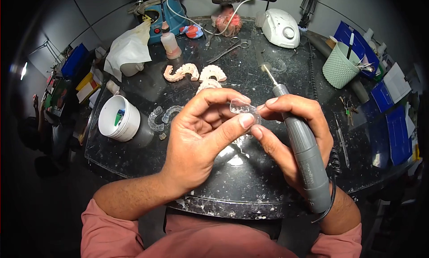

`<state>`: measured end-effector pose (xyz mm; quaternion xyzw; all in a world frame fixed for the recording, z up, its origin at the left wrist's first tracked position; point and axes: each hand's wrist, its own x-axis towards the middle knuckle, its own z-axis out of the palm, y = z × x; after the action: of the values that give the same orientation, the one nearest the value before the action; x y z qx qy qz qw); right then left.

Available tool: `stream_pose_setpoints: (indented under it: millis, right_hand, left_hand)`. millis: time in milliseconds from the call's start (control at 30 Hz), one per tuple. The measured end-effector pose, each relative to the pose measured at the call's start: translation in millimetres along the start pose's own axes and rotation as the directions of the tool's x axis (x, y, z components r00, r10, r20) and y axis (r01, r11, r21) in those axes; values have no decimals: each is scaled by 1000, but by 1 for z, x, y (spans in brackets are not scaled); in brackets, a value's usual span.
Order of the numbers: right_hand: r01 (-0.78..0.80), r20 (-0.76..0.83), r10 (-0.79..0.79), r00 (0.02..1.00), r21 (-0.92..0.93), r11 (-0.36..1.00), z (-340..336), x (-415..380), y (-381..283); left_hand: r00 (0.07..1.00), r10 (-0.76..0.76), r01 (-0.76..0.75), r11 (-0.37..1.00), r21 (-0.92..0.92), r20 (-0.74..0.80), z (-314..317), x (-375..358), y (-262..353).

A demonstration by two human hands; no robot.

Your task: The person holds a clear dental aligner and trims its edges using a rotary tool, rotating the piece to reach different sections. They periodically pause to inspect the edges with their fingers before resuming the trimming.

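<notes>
My left hand (196,133) is closed, with thumb and fingers pinching a clear dental aligner (240,107) above the middle of the table. My right hand (297,133) is wrapped round a grey rotary handpiece (304,146), its tip pointing up and away from me. The right thumb and index fingertip also meet the aligner's right end. Behind my left hand stand pale dental models (213,73), partly hidden by the fingers. More clear aligners (156,118) lie on the table to the left of that hand.
A white tub (119,119) stands at left, a pink-tinted bottle (170,44) behind it. Scissors (229,50) lie at the back. A white control unit (280,28) sits back right, near a green basket (341,63) of tools. Keys (347,109) and a thin metal tool (342,144) lie at right.
</notes>
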<state>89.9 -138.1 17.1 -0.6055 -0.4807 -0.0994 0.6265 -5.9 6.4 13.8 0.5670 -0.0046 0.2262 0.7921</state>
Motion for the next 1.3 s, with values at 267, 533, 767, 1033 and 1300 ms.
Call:
stream_pose_setpoints:
  millis: [267, 533, 767, 1033, 1300]
  right_hand:
    - [-45, 77, 43, 996, 26, 999, -7, 1, -4]
    - [173, 252, -119, 960, -206, 963, -22, 3, -13]
    - [244, 281, -233, 931, -3, 970, -3, -4, -6]
    - [217, 278, -205, 939, -14, 976, -5, -4, -6]
    - [212, 352, -201, 914, 8, 977, -9, -2, -7]
  left_hand:
    - [999, -43, 43, 999, -22, -25, 8, -1, 5]
    - [998, 3, 0, 999, 39, -69, 2, -5, 3]
    - [992, 115, -113, 993, 32, -52, -2, -7, -3]
    - [988, 137, -131, 988, 86, -64, 0, -3, -3]
    - [960, 280, -276, 935, 223, 12, -7, 3, -11]
